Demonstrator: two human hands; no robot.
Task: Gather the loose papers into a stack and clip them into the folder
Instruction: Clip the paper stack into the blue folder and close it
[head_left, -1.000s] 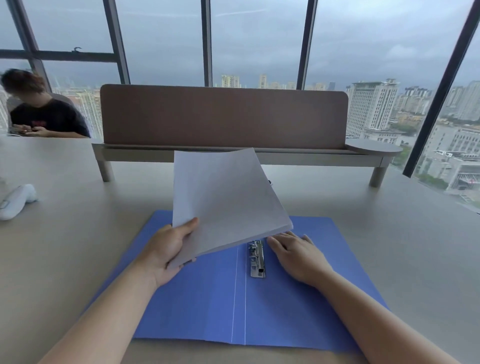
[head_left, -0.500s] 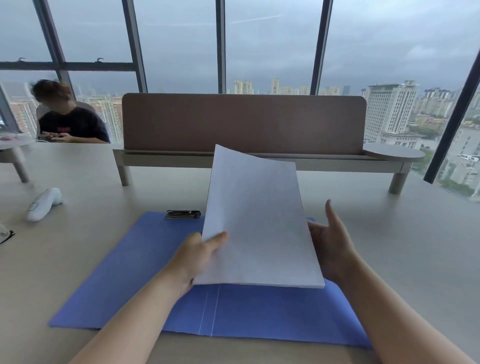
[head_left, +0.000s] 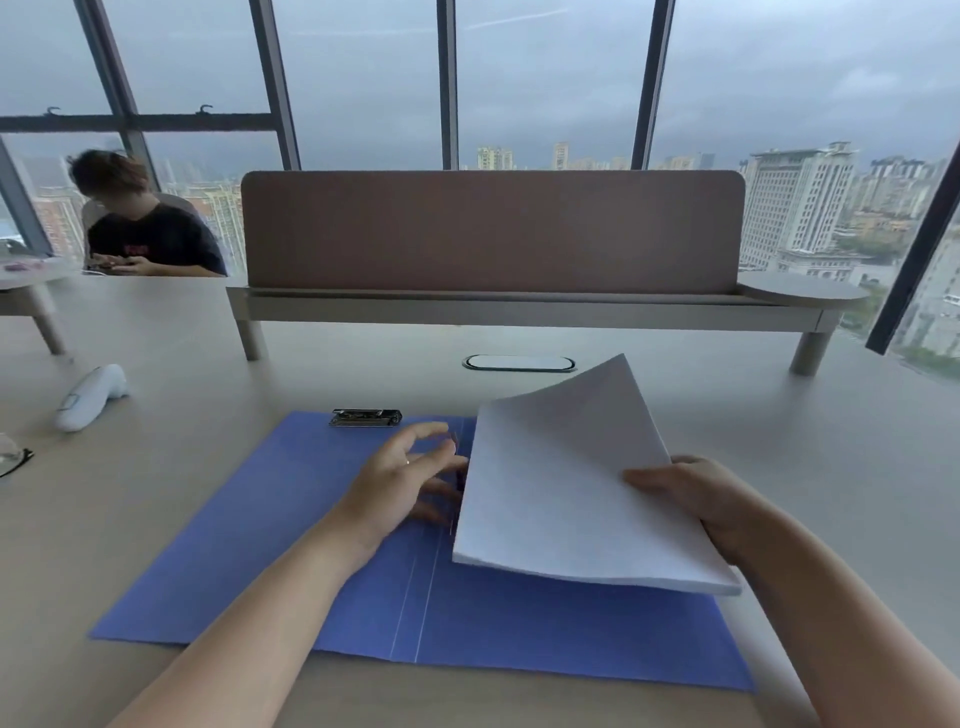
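Right hand (head_left: 696, 506) pinches the paper stack (head_left: 566, 488), held tilted above the open blue folder (head_left: 249, 545). Left hand (head_left: 402, 480) open, beside the stack's inner edge. Step: seating papers; next, square the edge under a clip.

Blue folder (head_left: 291, 551) open flat on desk, metal clip (head_left: 365, 418) at far left edge. White paper stack (head_left: 566, 483) tilted above right half.
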